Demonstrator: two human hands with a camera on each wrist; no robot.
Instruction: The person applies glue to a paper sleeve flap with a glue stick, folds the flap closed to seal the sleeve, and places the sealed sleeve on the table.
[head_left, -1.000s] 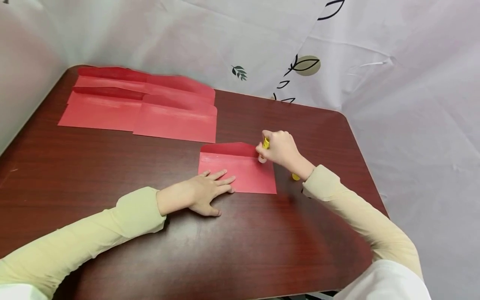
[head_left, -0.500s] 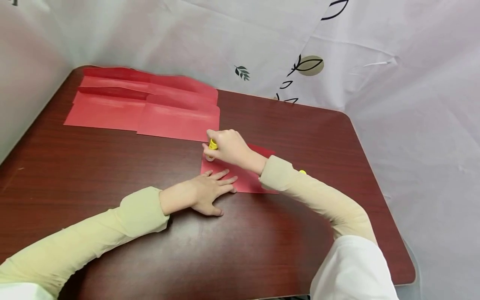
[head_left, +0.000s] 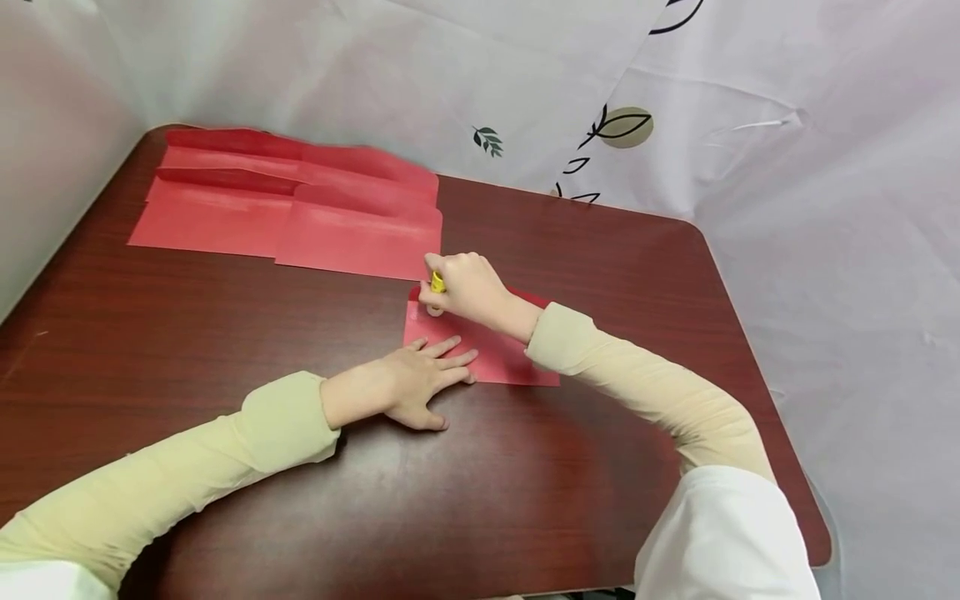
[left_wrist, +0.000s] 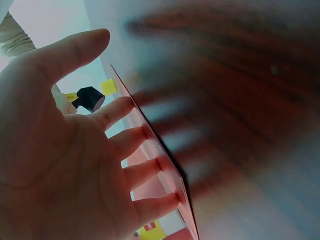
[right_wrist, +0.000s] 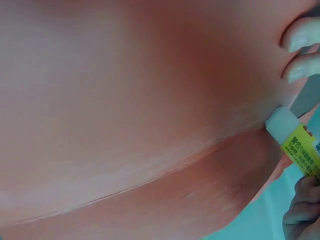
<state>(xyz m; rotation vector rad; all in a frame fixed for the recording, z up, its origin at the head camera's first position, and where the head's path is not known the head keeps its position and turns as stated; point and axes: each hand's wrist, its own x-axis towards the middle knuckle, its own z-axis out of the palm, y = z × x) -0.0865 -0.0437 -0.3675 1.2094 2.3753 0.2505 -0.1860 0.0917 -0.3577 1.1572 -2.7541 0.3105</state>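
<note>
A red paper envelope (head_left: 517,362) lies on the table with its flap folded open at the far side. My left hand (head_left: 416,385) rests on its near left corner, fingers straight and spread; the left wrist view shows the fingertips on the envelope's edge (left_wrist: 156,137). Over the envelope's left end, my right hand (head_left: 474,287) grips a yellow glue stick (head_left: 438,283). In the right wrist view the white tip of the glue stick (right_wrist: 302,150) touches the paper near the flap's crease. My right forearm hides part of the envelope in the head view.
Several red envelopes (head_left: 352,237) with raised flaps overlap at the back left of the brown table (head_left: 225,325). White patterned cloth (head_left: 360,75) hangs behind. A small yellow thing (left_wrist: 108,86) shows beyond the envelope in the left wrist view.
My right hand has swept the glue stick from the envelope's right end to its left end, then slightly back right. The left hand stays put. A yellow piece at right is now hidden.
</note>
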